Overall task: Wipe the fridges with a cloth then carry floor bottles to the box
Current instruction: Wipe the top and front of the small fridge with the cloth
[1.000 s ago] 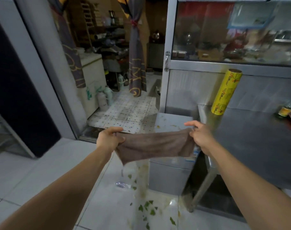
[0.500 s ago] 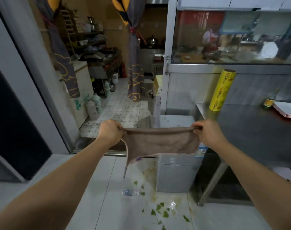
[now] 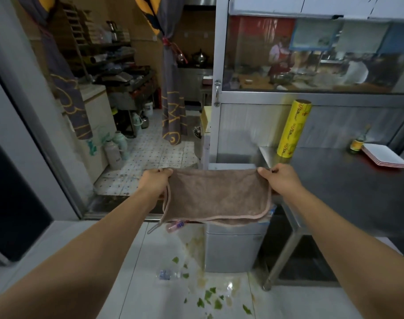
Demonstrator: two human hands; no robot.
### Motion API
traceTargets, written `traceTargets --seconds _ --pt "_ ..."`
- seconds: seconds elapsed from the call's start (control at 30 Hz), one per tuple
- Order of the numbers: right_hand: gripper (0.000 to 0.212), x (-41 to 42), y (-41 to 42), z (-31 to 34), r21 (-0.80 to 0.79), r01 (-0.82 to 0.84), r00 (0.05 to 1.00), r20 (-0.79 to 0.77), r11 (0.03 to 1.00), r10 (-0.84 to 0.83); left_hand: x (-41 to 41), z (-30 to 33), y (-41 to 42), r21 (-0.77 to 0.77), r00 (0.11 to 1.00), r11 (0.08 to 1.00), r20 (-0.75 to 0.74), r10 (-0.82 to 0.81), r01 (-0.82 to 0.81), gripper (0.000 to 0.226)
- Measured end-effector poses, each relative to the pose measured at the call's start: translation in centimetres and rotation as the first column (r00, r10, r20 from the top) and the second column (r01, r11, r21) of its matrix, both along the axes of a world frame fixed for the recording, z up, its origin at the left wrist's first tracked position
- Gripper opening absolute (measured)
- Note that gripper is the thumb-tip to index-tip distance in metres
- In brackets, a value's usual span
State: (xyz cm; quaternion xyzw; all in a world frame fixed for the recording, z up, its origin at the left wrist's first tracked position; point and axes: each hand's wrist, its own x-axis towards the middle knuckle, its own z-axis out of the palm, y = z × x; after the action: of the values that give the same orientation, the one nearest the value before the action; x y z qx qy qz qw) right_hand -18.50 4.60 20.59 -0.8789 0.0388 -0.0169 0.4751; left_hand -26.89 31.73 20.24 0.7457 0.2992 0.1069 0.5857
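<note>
Cloth: I hold a brown cloth (image 3: 216, 196) stretched out in front of me at about waist height, above a small grey fridge (image 3: 233, 247).
Left grip: my left hand (image 3: 153, 184) pinches the cloth's upper left corner, fingers curled around the fabric.
Right grip: my right hand (image 3: 280, 180) pinches the upper right corner the same way, thumb on top.
How the cloth handles: it looks soft, light and limp; it sags between my hands and its lower edge folds under. A thin hanging loop dangles from the lower left corner. I judge the corners or the stitched hem to be the surest places to hold, and bunching it into one palm would suit wiping.
Fridge: it stands on the floor just left of the steel desk (image 3: 348, 180), its top hidden behind the cloth.
Bottles: one clear plastic bottle (image 3: 167, 274) lies on the white floor tiles below my hands. A second small bottle (image 3: 174, 226) peeks out just under the cloth's lower edge.
Box: I cannot see it.
Mess underfoot: green leaf scraps (image 3: 207, 298) and yellowish stains spread across the tiles in front of the fridge; the floor may be slippery.
On the desk: a yellow roll of cling film (image 3: 293, 130) stands upright by the wall, with a small glass bottle (image 3: 357, 142) and a stack of white plates (image 3: 383, 155) further right.
In the way: the desk's leg stands close beside the fridge, crowding its right side.
</note>
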Motion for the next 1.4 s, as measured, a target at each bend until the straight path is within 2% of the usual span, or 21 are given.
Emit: traceTargets --seconds 0.07,0.17,0.3,0.37,0.43,0.5,0.53,0.6,0.7,0.83,0.9,0.97,1.0,1.03,1.1,1.13,1.23,1.33,1.4 --pt "0.029 0.8 0.4 0.7 0.138 -0.040 0.998 -0.048 0.990 0.047 0.8 0.7 -2.1 -0.088 1.000 0.996 0.017 -0.026 0.027 0.024" --pt "0.026 1.3 1.5 2.1 0.327 -0.148 0.969 -0.143 0.933 0.204 2.0 1.8 -6.0 -0.116 0.987 0.981 0.041 -0.154 0.157 0.025" --pt "0.020 1.2 2.2 3.3 0.507 -0.314 0.863 -0.200 0.803 0.464 3.9 2.2 -10.9 -0.186 0.949 0.931 0.085 -0.303 0.314 0.017" --pt "0.023 1.6 1.6 3.4 0.579 -0.322 0.838 -0.194 0.749 0.510 4.8 2.0 -12.2 -0.201 0.946 0.925 0.101 -0.307 0.322 0.016" --pt "0.026 2.3 0.4 3.4 0.599 -0.322 0.833 -0.190 0.733 0.520 5.4 1.8 -12.9 -0.206 0.935 0.913 0.124 -0.333 0.353 0.013" --pt "0.027 3.0 -0.7 3.1 0.633 -0.343 0.808 -0.177 0.694 0.561 5.8 1.6 -13.2 -0.134 0.912 0.906 0.148 -0.383 0.403 0.003" --pt "0.027 3.3 -1.2 2.9 0.642 -0.367 0.789 -0.168 0.673 0.591 6.1 1.3 -13.3 -0.092 0.905 0.907 0.162 -0.394 0.411 0.009" --pt "0.026 3.6 -1.9 2.6 0.617 -0.447 0.741 -0.151 0.648 0.655 6.8 0.8 -13.7 -0.047 0.923 0.932 0.169 -0.347 0.359 0.021" --pt "0.029 4.6 -2.2 1.6 0.521 -0.548 0.713 -0.117 0.654 0.691 8.0 0.3 -13.9 -0.046 0.962 0.973 0.170 -0.215 0.225 0.024" --pt "0.030 6.7 -2.5 -0.6 0.383 -0.422 0.848 -0.152 0.821 0.507 9.3 -0.4 -12.6 -0.128 0.981 0.976 0.101 -0.165 0.177 0.010" --pt "0.039 7.4 -2.4 -2.0 0.384 -0.402 0.814 -0.266 0.831 0.516 9.9 -0.6 -11.7 -0.218 0.978 0.955 0.110 -0.180 0.200 0.006" --pt "0.052 8.0 -1.7 -3.4 0.556 -0.364 0.700 -0.366 0.748 0.613 10.8 -0.8 -10.8 -0.356 0.968 0.903 0.166 -0.190 0.239 0.010" --pt "0.056 8.2 -1.2 -4.0 0.661 -0.322 0.655 -0.362 0.678 0.663 11.4 -1.0 -10.3 -0.403 0.963 0.879 0.193 -0.190 0.254 0.012" --pt "0.057 8.5 -0.7 -4.4 0.750 -0.272 0.637 -0.329 0.602 0.698 12.1 -1.3 -9.8 -0.421 0.961 0.869 0.206 -0.187 0.259 0.012" --pt "0.061 9.6 0.4 -5.2 0.837 -0.176 0.675 -0.280 0.518 0.682 13.8 -2.0 -8.4 -0.342 0.969 0.913 0.178 -0.171 0.224 0.009" --pt "0.065 10.5 1.0 -5.6 0.832 -0.152 0.728 -0.270 0.533 0.630 14.7 -2.5 -7.5 -0.242 0.978 0.952 0.132 -0.162 0.190 0.009" --pt "0.072 13.2 2.6 -6.6 0.617 -0.178 0.884 -0.243 0.767 0.400 17.7 -4.4 -5.5 0.007 0.985 0.985 0.003 -0.171 0.171 0.012" --pt "0.060 15.5 4.1 -8.5 0.443 -0.209 0.934 -0.174 0.872 0.312 21.1 -7.1 -4.3 0.018 0.987 0.987 -0.044 -0.157 0.158 0.009" --pt "0.054 16.8 5.1 -10.4 0.376 -0.195 0.946 -0.173 0.906 0.275 23.3 -9.3 -3.5 -0.091 0.970 0.969 -0.058 -0.238 0.232 0.033"
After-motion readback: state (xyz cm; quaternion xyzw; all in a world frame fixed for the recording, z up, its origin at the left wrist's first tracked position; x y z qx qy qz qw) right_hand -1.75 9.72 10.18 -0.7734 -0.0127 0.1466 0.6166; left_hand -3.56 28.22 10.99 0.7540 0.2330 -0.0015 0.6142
